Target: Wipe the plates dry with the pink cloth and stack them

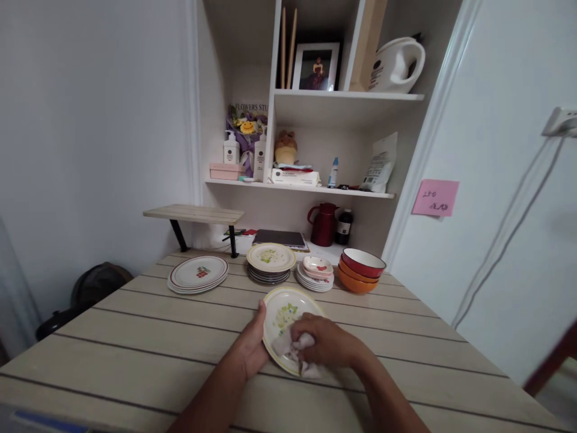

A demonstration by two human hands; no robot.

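Observation:
A cream plate [276,297] with a yellow rim and a green flower print is tilted slightly above the table in front of me. My left hand [252,346] grips its left edge, thumb along the rim and the other fingers hidden beneath. Bunched in my right hand [327,340] is a pale cloth [295,347], pressed against the lower part of the plate's face. A loose end of the cloth hangs over the plate's near rim.
Behind the plate stand a stack of oval plates [198,273], a stack of round plates [270,257], small dishes [318,267] on saucers, and stacked bowls [362,272]. A small raised shelf [193,213] stands back left. A red jug [323,225] and dark bottle [344,227] are farther back.

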